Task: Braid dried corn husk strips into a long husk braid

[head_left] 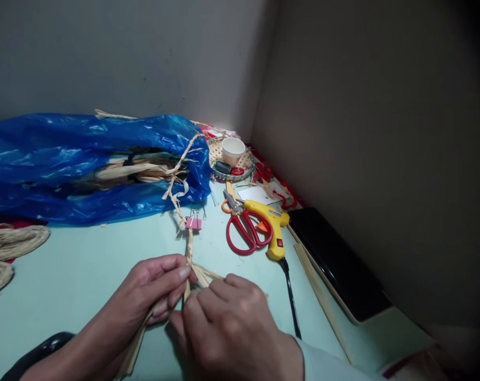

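Both my hands meet low in the middle of the pale green table [84, 264]. My left hand [156, 291] pinches tan straw strips [202, 275] between thumb and fingers. My right hand [227, 323] is curled closed on the same strips from the right. A braided straw cord [189, 244] runs up from my fingers, held by a pink binder clip [193, 223], into a blue plastic bag [65, 164] of straw.
Red-handled scissors [245, 230] and a yellow glue gun [271, 225] lie right of the braid, its black cable [290, 296] trailing toward me. A black flat device [335, 259] lies along the right wall. A white cup [233, 150] sits on a woven tray. Straw coils [9, 243] lie at the left.
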`<state>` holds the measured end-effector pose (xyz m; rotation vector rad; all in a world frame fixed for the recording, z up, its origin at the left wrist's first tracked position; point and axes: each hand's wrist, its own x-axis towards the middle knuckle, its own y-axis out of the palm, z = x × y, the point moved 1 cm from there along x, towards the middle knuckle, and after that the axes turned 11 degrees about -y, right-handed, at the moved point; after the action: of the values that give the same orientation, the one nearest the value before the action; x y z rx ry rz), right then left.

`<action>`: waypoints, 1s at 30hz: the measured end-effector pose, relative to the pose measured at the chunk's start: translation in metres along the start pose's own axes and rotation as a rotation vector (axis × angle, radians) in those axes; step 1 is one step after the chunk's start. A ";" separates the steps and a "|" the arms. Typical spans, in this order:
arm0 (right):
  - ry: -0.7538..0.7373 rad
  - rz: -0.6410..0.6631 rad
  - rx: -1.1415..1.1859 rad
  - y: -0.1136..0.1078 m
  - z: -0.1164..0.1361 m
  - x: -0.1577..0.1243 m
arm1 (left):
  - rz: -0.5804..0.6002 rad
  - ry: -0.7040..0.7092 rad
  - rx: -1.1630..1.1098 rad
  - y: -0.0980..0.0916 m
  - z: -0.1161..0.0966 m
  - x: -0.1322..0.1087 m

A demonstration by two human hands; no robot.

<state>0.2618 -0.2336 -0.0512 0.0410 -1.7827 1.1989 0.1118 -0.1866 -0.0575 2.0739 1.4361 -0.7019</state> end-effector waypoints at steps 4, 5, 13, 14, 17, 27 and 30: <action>0.369 -0.002 0.224 -0.015 -0.014 0.006 | 0.008 0.013 0.006 0.000 0.002 0.004; 0.463 0.071 0.330 -0.016 -0.018 0.007 | 0.016 0.025 0.022 0.000 0.002 0.005; 0.697 0.448 0.822 0.001 -0.032 0.005 | -0.043 0.125 0.199 0.003 0.004 0.000; 0.704 0.447 0.827 0.002 -0.033 0.004 | -0.058 0.152 0.238 0.004 0.004 -0.002; 0.737 0.424 0.856 0.003 -0.034 0.005 | -0.068 0.161 0.385 0.004 0.003 -0.006; 0.821 0.271 0.715 0.005 -0.025 0.002 | -0.168 0.176 0.540 0.007 0.003 -0.013; 0.772 0.280 0.660 0.004 -0.024 0.001 | -0.193 0.154 0.512 0.010 -0.003 -0.016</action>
<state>0.2761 -0.2135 -0.0514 -0.2627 -0.6991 1.6709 0.1162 -0.1988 -0.0436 2.4309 1.6933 -1.1036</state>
